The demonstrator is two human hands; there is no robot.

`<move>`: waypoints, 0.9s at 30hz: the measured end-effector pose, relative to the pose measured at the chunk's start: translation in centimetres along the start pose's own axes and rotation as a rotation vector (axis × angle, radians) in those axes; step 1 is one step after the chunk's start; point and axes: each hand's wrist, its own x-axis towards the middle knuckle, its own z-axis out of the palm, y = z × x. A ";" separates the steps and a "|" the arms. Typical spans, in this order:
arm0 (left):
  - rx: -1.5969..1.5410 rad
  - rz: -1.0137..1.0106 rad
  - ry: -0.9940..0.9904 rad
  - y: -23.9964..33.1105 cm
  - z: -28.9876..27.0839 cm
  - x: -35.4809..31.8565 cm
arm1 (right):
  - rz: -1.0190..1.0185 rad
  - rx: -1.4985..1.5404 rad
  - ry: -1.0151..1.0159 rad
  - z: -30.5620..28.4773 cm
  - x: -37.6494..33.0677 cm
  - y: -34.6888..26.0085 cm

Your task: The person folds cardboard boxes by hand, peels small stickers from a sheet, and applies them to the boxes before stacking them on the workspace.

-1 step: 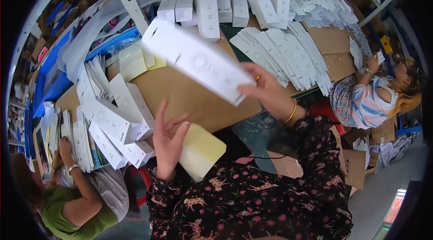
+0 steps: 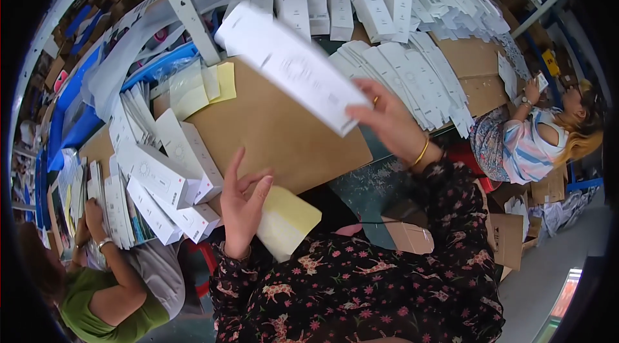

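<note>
Right hand point(image 2: 390, 125) grips near end of long white printed cardboard box point(image 2: 293, 69), thumb over top face; box slants above flat brown cardboard sheet point(image 2: 277, 133) (far end blurred). Left hand point(image 2: 242, 211) empty, palm open, fingers spread, near yellow-and-white paper piece point(image 2: 290, 217). Step in hand, apparently: one-handed handling of single box. Next move seems to call for firm end grip, clearance from upright white cardboard boxes point(image 2: 340, 17) beyond, left hand free to steady.
</note>
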 end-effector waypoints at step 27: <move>-0.062 -0.226 0.100 -5.7 -1.1 -0.8 | 0.022 -1.098 0.747 -11.4 29.2 6.9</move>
